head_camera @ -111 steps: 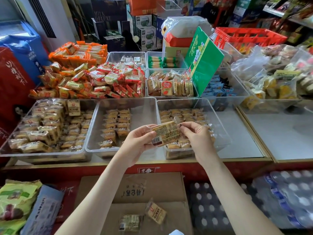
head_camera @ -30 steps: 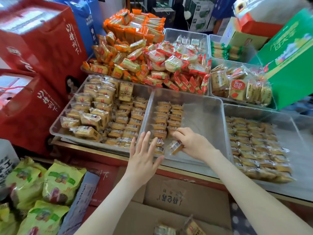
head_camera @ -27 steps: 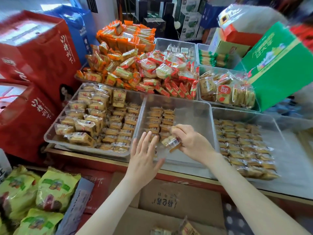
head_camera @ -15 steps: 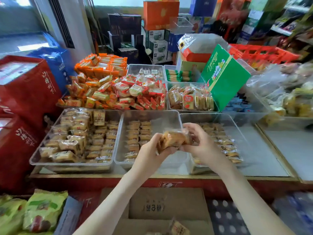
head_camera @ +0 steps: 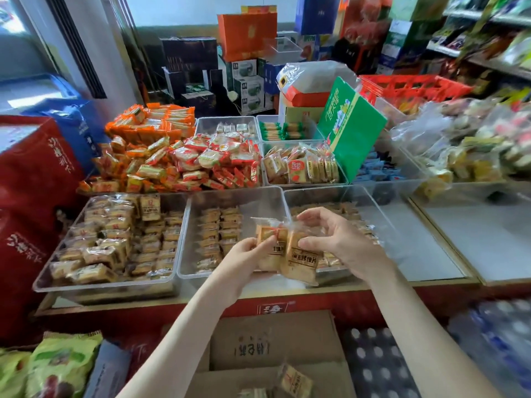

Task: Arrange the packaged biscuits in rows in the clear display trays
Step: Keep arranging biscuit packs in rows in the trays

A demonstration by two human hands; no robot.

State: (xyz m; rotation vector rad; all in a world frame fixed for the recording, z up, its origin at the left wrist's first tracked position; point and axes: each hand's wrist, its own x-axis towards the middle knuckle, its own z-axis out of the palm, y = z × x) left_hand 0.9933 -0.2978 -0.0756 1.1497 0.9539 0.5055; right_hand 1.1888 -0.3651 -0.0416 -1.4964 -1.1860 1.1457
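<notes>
Holding two biscuit packs up in the air, we are pinching them with both hands. Our left hand is gripping the left pack, and our right hand is curling round the right one. The packs are hanging over the front of the middle clear tray, which is showing short rows of biscuits on its left side.

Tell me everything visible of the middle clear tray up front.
The middle clear tray is a rectangular, transparent plastic bin with rounded corners, flat on the counter between the left tray and right tray. Two columns of biscuit packets lie along its left side; the rest of its floor is bare. The left hand and right hand hold wrapped biscuits before its near right corner.
</notes>
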